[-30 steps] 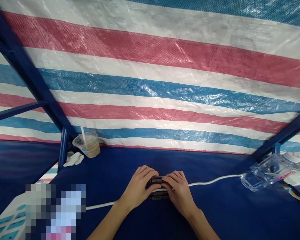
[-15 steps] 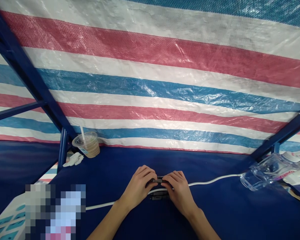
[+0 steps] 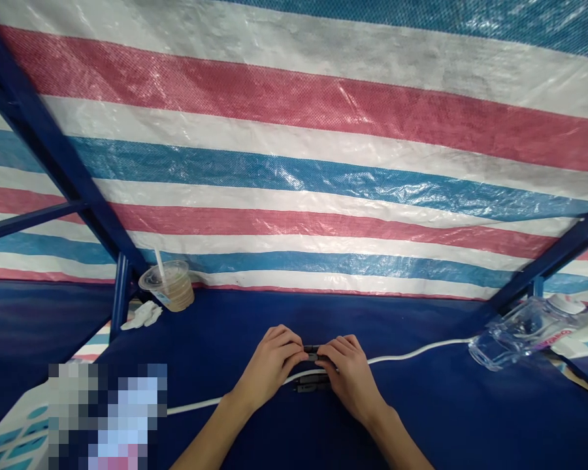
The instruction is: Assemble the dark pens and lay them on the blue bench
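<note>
Both hands (image 3: 276, 359) curl nearly closed, pinching a small black piece (image 3: 312, 357).

One head-worn camera looked forward and down.
From above the near side of a blue surface (image 3: 215, 346), it faced a striped sheet (image 3: 294, 150) behind, with the left hand (image 3: 269, 362) and right hand (image 3: 347, 371) fairly near, low in mid-view.

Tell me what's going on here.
A person's bare left hand and right hand are pinching a small black piece between their fingertips. A thin white cable runs across the smooth dark-blue table, passing on the near side of that piece. More small black pieces lie just nearer than the cable, partly hidden by the right hand.
</note>
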A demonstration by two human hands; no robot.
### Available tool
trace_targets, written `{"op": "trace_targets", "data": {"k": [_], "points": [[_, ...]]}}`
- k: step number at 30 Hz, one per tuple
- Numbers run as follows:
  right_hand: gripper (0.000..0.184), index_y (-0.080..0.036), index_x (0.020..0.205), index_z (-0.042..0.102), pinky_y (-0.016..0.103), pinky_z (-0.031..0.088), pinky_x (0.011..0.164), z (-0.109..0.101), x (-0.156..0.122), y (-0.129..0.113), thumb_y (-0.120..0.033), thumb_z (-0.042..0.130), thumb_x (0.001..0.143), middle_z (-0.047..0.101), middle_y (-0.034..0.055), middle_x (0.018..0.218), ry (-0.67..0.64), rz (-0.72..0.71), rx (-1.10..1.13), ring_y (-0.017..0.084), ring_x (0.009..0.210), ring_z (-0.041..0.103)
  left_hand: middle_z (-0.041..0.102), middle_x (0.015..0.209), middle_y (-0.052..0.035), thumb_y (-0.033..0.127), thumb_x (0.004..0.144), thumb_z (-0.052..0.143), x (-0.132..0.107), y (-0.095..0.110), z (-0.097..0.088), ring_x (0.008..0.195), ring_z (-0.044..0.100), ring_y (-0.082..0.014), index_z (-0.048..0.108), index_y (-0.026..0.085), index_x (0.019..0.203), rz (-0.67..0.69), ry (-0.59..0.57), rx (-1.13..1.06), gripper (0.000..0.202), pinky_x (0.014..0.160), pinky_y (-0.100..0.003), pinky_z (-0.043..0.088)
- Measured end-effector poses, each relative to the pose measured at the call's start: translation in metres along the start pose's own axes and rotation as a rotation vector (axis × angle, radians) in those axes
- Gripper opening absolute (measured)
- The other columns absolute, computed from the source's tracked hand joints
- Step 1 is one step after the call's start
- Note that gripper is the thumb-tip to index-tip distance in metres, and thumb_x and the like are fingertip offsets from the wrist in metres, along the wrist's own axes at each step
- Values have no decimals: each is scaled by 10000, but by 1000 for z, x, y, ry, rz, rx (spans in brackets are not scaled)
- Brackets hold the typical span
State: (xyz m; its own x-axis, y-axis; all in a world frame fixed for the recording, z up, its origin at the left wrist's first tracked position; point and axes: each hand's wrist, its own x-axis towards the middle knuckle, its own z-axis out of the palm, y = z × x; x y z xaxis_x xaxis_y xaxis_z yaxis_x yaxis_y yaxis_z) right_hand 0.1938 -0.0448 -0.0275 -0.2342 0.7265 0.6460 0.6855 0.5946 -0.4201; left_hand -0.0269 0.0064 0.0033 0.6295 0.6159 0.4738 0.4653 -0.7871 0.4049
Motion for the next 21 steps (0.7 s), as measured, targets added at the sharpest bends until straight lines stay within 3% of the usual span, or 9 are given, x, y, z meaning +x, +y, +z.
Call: {"op": "trace_targets", "data": {"k": [10,14,21], "points": [[102,-228,960,677,336,387,815,-5,8,4,-142,702,1009,742,-4,862,-77,45,-116,169,812,633,776,994,-24,412,1129,516,10,-7,-7,944,674,-192,770,233,925,41,-17,8,372,883,-360,498],[41,-224,990,698,336,387,789,-10,12,6,-227,719,1026,745,-4,877,-93,55,-153,165,829,639,786,1028,-18,423,1127,516,15,-11,-5,970,678,-205,782,248,984,71,-18,1,349,894,-364,489],[48,-208,1023,729,346,371,803,-12,5,10,-230,692,1044,731,13,884,-88,47,-121,173,843,613,781,1037,-19,403,1109,569,15,-8,2,995,674,-207,758,225,976,55,-51,-3,291,910,-374,476]]}}
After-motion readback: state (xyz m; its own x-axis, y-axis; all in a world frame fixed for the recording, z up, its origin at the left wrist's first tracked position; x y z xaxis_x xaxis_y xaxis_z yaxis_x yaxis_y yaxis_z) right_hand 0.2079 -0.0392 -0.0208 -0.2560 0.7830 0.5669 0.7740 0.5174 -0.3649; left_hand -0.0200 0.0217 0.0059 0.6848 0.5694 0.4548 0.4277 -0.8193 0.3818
